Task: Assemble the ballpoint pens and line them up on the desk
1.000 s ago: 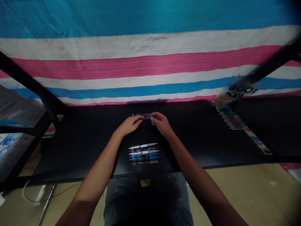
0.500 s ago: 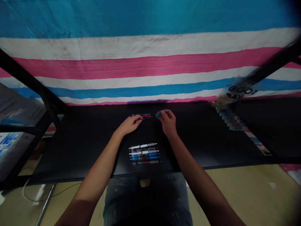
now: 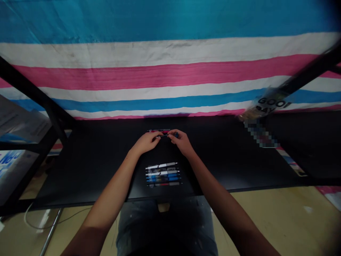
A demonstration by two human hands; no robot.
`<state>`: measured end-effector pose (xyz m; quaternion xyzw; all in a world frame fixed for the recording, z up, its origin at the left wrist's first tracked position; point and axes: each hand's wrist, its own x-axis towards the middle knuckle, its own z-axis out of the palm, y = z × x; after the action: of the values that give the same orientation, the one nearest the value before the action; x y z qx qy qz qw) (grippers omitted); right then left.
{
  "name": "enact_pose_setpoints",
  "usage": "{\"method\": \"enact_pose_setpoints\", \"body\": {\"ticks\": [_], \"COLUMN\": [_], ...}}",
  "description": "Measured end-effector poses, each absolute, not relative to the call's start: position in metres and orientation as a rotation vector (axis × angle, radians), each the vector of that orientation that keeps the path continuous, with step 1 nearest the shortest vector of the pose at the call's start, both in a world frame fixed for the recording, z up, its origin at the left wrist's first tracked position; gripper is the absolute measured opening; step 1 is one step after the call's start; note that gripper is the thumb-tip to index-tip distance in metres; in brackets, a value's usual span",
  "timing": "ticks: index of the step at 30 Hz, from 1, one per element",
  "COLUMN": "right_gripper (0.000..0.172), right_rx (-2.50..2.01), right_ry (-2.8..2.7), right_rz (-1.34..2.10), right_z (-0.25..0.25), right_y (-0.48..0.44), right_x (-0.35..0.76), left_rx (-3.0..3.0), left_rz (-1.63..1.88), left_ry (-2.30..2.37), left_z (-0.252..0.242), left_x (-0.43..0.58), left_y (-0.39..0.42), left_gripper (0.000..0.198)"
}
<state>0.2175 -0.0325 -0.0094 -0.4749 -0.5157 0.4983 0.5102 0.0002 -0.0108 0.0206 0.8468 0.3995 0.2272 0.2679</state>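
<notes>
Over the back of the black table, my left hand [image 3: 147, 142] is closed on a thin, dark pen part [image 3: 163, 136] that points right. My right hand [image 3: 182, 140] pinches a blue pen piece [image 3: 176, 134], mostly covered by its fingers, at the right end of that thin part. The two hands are close together, and I cannot tell exactly how the pieces meet. Just behind the left fingers lie a red pen and a dark one [image 3: 160, 130]. Nearer to me, several click pens [image 3: 163, 174] in white, blue and black lie side by side, tips to the right.
A striped sheet [image 3: 170, 76] hangs behind the black table [image 3: 93, 167]. At the right back stands a clear bag with lettering [image 3: 269, 105], beside a blurred-out patch. Boxes [image 3: 18, 174] sit on a shelf at the left. Black frame posts rise on both sides.
My right hand has moved left and slightly nearer to me, bringing the blue piece to the thin part. My left hand has barely moved. The row of pens is unchanged.
</notes>
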Motion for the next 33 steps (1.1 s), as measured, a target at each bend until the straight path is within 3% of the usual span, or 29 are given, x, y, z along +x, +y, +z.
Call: {"method": "enact_pose_setpoints", "body": {"ticks": [10,33], "right_gripper": [0.02,0.033], "right_rx": [-1.034,-1.04], "right_ry": [-1.166,-1.056], "right_rz": [1.276,1.371], "right_z": [-0.013,-0.012], "right_y": [-0.031,-0.026], "right_x": [0.219,0.227], "left_rx": [2.279,2.229], "left_rz": [0.711,0.795], "left_ry": [1.11,1.062], "left_z": [0.012,0.012], "left_x": [-0.004,-0.002], "left_y": [-0.006,-0.006], "left_gripper": [0.019,0.018]}}
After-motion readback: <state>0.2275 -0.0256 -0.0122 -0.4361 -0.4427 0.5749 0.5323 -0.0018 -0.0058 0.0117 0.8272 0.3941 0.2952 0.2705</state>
